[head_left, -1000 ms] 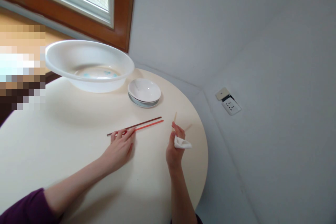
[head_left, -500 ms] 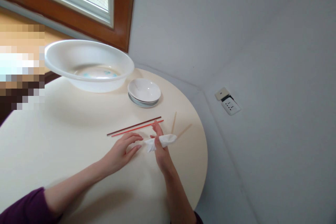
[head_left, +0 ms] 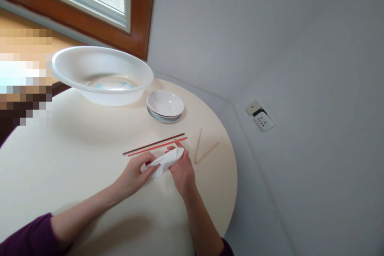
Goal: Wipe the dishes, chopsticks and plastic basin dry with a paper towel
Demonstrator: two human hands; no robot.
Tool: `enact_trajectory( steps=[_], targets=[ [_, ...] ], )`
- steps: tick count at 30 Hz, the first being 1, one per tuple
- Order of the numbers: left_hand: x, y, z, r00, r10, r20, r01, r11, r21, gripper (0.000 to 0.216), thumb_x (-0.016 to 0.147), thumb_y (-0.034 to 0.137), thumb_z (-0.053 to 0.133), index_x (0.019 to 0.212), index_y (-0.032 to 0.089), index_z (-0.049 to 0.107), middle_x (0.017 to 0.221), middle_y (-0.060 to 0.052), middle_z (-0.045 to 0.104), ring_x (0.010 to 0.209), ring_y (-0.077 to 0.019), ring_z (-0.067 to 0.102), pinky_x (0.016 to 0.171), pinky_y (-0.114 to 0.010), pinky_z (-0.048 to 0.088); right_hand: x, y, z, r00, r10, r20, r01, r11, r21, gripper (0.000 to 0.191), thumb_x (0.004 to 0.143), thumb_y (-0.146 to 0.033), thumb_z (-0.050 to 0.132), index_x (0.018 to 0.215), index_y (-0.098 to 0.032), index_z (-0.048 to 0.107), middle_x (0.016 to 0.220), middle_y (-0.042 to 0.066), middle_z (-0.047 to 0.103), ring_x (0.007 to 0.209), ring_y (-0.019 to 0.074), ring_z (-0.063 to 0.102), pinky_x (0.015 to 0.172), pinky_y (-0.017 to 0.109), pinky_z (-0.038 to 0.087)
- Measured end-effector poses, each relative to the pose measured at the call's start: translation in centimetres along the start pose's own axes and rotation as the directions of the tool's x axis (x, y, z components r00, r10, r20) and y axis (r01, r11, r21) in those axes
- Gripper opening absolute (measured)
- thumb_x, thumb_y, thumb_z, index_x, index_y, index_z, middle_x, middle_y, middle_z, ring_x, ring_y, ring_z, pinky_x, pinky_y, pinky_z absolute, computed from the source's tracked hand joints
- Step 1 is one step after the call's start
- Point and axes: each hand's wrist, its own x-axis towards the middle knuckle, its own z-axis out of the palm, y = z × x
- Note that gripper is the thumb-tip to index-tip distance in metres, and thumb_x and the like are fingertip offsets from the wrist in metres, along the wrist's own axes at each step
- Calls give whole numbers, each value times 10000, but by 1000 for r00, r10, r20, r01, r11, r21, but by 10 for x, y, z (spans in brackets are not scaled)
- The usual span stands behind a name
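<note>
My left hand pinches one end of a white tissue between thumb and fingers. The tissue's other end lies across my right hand, whose fingers are partly curled around it and partly hidden. Just beyond my hands, a dark brown chopstick and a red chopstick rest side by side on the table. To the right of my right hand, two pale wooden sticks form a V, their near ends touching or almost touching.
A large translucent basin stands at the back left of the round cream table. Beside it are small stacked white dishes. Wall sockets are on the right, beyond the table's curved edge. A brown-framed window is behind.
My right hand has drawn the tissue left, off the pale sticks. My left hand, apart from the tissue before, has taken hold of its left end. The dishes and chopsticks have stayed put.
</note>
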Motion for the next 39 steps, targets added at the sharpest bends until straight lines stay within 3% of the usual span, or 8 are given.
enact_trajectory(
  steps=[9,17,20,23,27,30,33,39],
  targets=[
    [2,3,-3,986,-161,-41,150,969,-194,370,804,447,429,705,142,614,611,-3,577,579,-135,485,536,-228,381,-2,-6,5,985,166,-46,-166,986,6,548,518,-67,606,1036,-244,605,814,-36,642,710,111,562,646,205,440],
    [1,2,-1,969,-246,-16,229,922,-312,481,774,571,395,573,158,542,537,1,533,530,-129,450,502,-235,369,0,3,-2,987,125,-100,-144,965,-217,253,614,-328,725,778,-177,604,664,-15,618,598,122,553,589,240,444],
    [1,4,-5,981,-186,-60,167,955,-246,471,794,546,373,532,180,515,538,-3,534,567,-142,487,575,-254,406,4,-6,-8,978,-81,-194,-2,918,-396,284,640,-409,695,733,-173,567,627,-12,582,558,126,521,548,255,433],
    [1,7,-8,987,-150,-59,136,972,-194,461,822,512,343,539,191,517,542,-3,531,575,-145,500,598,-259,412,10,-32,-21,815,-511,-273,184,675,-715,246,688,-395,645,739,-187,526,615,-22,523,552,127,484,521,250,405],
    [1,8,-9,989,-143,-47,133,974,-182,460,827,514,338,539,199,508,539,-1,531,572,-146,501,596,-261,416,28,-74,-45,533,-846,7,126,71,-990,94,749,-258,524,704,-213,455,673,-3,481,656,158,470,645,288,413],
    [1,6,-9,988,-149,-41,140,975,-172,464,826,518,334,536,199,504,539,-2,527,571,-148,502,594,-264,415,47,-84,-59,672,-736,86,-77,-184,-980,66,743,-143,456,728,-206,458,769,36,512,771,182,495,726,300,404],
    [0,5,-8,987,-155,-36,147,977,-156,469,830,516,316,539,200,502,541,-3,519,572,-151,501,598,-269,408,65,-72,-65,863,-493,-108,-284,-298,-911,98,768,-111,450,815,-174,508,882,83,549,813,188,532,715,289,402],
    [0,13,-13,987,-161,-14,156,973,-172,474,820,540,322,533,202,488,541,-1,507,564,-150,490,589,-266,410,79,-48,-65,910,-326,-257,-368,-347,-863,188,784,-44,446,934,-103,542,922,153,602,838,210,591,717,292,410]
  ],
)
